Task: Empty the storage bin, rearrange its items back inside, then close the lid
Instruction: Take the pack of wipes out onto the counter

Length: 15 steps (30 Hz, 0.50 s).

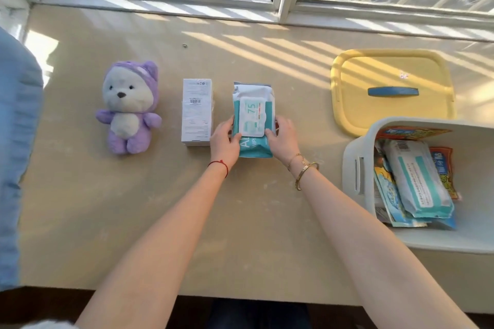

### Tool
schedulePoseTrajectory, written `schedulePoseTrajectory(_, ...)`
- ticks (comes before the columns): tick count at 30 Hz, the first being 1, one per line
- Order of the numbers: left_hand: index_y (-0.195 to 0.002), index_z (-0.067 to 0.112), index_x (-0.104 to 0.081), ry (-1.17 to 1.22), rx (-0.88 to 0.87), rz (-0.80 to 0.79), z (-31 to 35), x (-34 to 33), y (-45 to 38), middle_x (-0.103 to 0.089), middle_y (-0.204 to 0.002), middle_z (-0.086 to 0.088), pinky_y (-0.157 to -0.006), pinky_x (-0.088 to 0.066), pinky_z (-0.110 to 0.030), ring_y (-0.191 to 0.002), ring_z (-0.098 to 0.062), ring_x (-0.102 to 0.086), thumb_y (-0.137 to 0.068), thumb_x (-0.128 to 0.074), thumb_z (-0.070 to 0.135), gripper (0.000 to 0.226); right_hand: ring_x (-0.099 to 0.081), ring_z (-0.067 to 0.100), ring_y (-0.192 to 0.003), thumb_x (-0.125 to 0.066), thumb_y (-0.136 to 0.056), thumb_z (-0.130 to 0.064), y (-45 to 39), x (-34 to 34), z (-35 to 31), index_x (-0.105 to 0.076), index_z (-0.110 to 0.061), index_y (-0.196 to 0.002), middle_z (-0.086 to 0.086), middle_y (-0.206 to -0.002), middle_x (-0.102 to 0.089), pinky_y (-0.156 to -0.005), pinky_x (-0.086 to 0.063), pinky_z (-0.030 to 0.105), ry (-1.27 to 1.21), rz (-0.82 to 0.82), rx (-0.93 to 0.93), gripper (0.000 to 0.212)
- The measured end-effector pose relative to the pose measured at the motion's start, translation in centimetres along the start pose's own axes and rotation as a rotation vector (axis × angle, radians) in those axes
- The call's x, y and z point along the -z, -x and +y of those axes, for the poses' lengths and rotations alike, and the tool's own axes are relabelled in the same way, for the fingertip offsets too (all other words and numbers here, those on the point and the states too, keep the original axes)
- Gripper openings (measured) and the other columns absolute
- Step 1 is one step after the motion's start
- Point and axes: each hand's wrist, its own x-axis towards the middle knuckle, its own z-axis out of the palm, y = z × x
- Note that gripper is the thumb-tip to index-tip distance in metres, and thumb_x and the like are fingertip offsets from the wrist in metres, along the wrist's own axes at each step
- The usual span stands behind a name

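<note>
A teal and white pack of wet wipes (254,107) lies flat on the beige table (160,208). My left hand (225,141) grips its left edge and my right hand (283,136) grips its right edge, thumbs on top. To the left lie a white box (196,112) and a purple plush bear (128,108). The white storage bin (355,168) stands open at the right and holds another wipes pack (419,181) and several colourful packets. Its yellow lid (390,67) with a blue handle lies behind the bin.
A window with a sill (240,5) runs along the far edge of the table. Blue fabric (16,141) hangs over the table's left side. The table's near edge is close to my body.
</note>
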Motion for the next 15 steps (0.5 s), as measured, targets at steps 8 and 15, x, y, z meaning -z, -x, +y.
schedulePoseTrajectory(8,-0.142,0.014,-0.041,-0.089,-0.009,-0.041,-1.0,-0.4,-0.1,-0.053,-0.134,-0.006,-0.103,-0.038,-0.028,-0.119,-0.019,-0.051,-0.091,-0.056,0.006,0.053,-0.048,0.025,-0.112,-0.054,-0.091,-0.011,0.0,0.0,0.7,-0.049,-0.007,-0.124,0.011,-0.119,-0.051,-0.101,-0.04,0.036,0.105,-0.046,-0.011,0.033)
schedulePoseTrajectory(15,-0.137,0.012,-0.046,-0.411,-0.245,0.025,0.6,1.8,3.0,-0.055,-0.126,-0.005,-0.088,-0.047,-0.035,-0.114,-0.022,-0.051,-0.094,-0.053,0.021,0.044,-0.048,0.027,-0.113,-0.052,-0.094,-0.021,3.2,3.4,0.5,-0.051,-0.008,-0.128,0.01,-0.12,-0.056,-0.099,-0.039,0.034,0.273,0.119,0.139,0.037)
